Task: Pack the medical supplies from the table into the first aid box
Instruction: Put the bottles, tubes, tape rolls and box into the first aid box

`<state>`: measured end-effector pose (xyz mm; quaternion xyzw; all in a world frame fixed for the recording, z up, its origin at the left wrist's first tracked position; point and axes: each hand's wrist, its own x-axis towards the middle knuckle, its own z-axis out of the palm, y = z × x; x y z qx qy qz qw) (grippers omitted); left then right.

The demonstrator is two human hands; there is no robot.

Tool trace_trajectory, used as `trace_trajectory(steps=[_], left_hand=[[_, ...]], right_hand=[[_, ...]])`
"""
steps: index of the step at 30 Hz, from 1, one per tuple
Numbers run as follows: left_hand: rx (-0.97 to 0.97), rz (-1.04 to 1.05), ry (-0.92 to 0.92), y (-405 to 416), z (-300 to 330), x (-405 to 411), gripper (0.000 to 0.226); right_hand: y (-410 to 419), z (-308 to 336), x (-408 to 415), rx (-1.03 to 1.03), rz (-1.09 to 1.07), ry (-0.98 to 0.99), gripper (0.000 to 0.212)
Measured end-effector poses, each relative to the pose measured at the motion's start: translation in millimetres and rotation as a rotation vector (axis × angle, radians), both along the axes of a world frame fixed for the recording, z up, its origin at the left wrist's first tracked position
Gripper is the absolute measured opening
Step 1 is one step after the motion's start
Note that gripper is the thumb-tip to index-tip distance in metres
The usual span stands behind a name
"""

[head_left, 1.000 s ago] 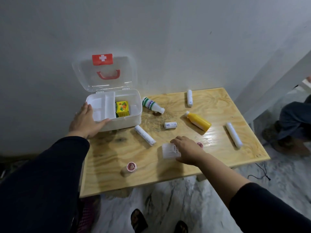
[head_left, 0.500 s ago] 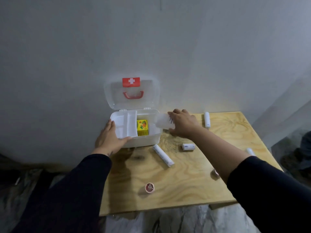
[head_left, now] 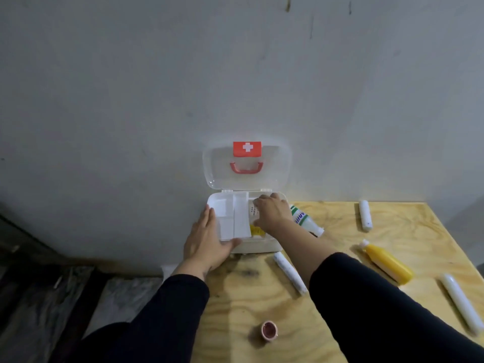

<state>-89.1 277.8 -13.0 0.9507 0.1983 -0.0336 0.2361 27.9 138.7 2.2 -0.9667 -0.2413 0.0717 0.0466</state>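
Most of the white packet (head_left: 252, 211) under your right hand (head_left: 269, 215) is hidden; only a strip with dark print shows at your fingertips, so you cannot tell which way it lies, and the grip looks curled down over it, how tightly is unclear. It sits inside the box (head_left: 262, 246), in the right-hand compartment, above a yellow carton (head_left: 255, 230) of which just a sliver shows. Your left hand (head_left: 207, 244) lies flat and open against the box's left front corner, holding nothing. The lid (head_left: 247, 165) stands up against the wall. On the worktop (head_left: 241, 297), the green-banded bottle (head_left: 303, 220) is partly covered by your wrist, cap pointing near-right. The yellow bottle (head_left: 387, 262) runs diagonally, cap toward the box. Three white rolls (head_left: 290, 273) (head_left: 365, 214) (head_left: 462, 302) lie well apart; the rightmost nears the frame edge.
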Motion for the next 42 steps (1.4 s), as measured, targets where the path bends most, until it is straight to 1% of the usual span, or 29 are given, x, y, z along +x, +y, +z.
trace_trajectory(steps=[4,6,9,11,13,15,16,18,20,22,24,27,31,35,39,42], left_hand=[[-0.007,-0.006,0.01,0.5,0.0,-0.6,0.112],[-0.015,-0.003,0.025,0.7,-0.7,-1.8,0.111],[-0.015,-0.005,0.045,0.6,0.4,-2.0,0.109],[0.034,-0.031,0.048,-0.8,5.2,-2.2,0.109],[0.12,-0.113,0.063,-4.8,12.9,-1.2,0.112],[0.189,-0.152,0.095,-0.2,18.6,3.6,0.114],[0.21,-0.152,0.106,2.6,22.1,8.2,0.112],[0.23,-0.176,0.1,3.1,32.2,19.6,0.099],[0.22,-0.264,0.066,-14.2,45.0,33.8,0.08],[0.175,-0.357,0.072,-42.7,57.3,47.5,0.064],[0.113,-0.414,0.107,-74.7,64.3,59.5,0.056],[0.004,-0.441,0.106,-120.6,65.4,74.5,0.044],[-0.059,-0.479,0.159,-168.9,55.8,85.8,0.045],[-0.071,-0.512,0.246,-204.3,38.8,88.7,0.045],[-0.06,-0.49,0.295,-223.9,19.7,87.9,0.042],[-0.034,-0.47,0.321,-231.9,12.8,84.6,0.043]], right_hand=[[11.2,-16.6,-1.2,0.184,-0.07,0.068,0.041],[13.9,-21.9,-1.4,0.221,-0.104,0.079,0.043],[11.3,-19.2,-3.3,0.229,-0.091,0.091,0.046],[3.8,-12.6,-2.2,0.216,-0.078,0.105,0.05],[-12.9,-2.8,-3.2,0.21,-0.082,0.117,0.054],[-21.3,6.1,-2.8,0.238,-0.058,0.098,0.05],[-24.3,11.0,-2.5,0.263,-0.051,0.078,0.047],[-33.9,21.5,-3.9,0.297,-0.068,0.042,0.042],[-58.7,30.9,-6.0,0.282,-0.122,0.022,0.039],[-90.6,34.7,-5.9,0.233,-0.18,0.022,0.038],[-123.2,36.0,-7.0,0.186,-0.248,0.034,0.038],[-170.7,34.3,-12.0,0.104,-0.352,0.069,0.037],[-226.2,24.0,-16.2,0.05,-0.471,0.133,0.037],[-265.8,4.6,-18.3,0.003,-0.512,0.21,0.04],[-278.3,-20.5,-18.9,0.035,-0.544,0.302,0.041],[-281.5,-32.7,-18.7,0.067,-0.554,0.278,0.032]])
